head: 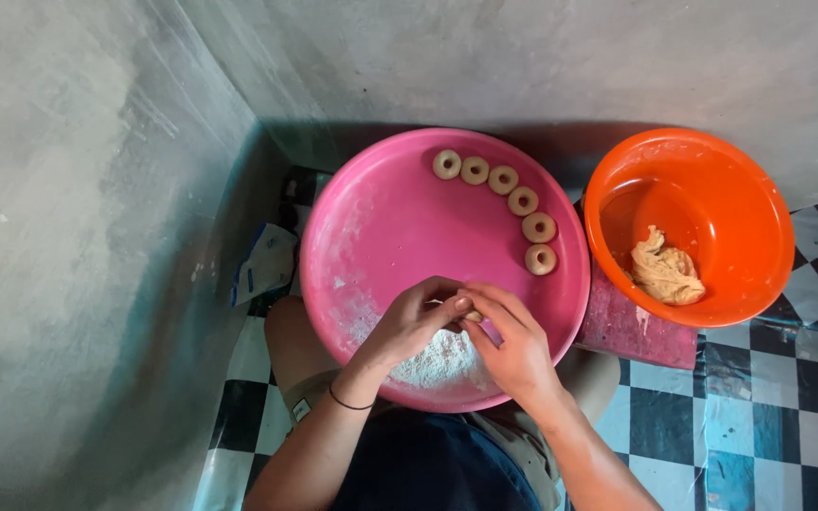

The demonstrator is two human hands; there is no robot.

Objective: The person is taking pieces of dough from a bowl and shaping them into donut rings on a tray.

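Both hands meet over the near half of the pink tray (pixel 371 218): the left hand (pixel 414 322) and right hand (pixel 513 345) pinch a small dough piece (pixel 472 315) between their fingertips (mostly hidden). Six dough rings (pixel 523 201) curve along the far right rim, with bare tray to their left. A flour pile (pixel 442 360) lies beneath the hands.

You've got an orange bowl (pixel 712 189) at the right with a lump of dough (pixel 666 272) in it, sitting on a red stool (pixel 638 331). Black-and-white checkered floor (pixel 778 416) lower right, grey concrete wall (pixel 78 237) at left, a white-and-blue bag (pixel 262 263) against it
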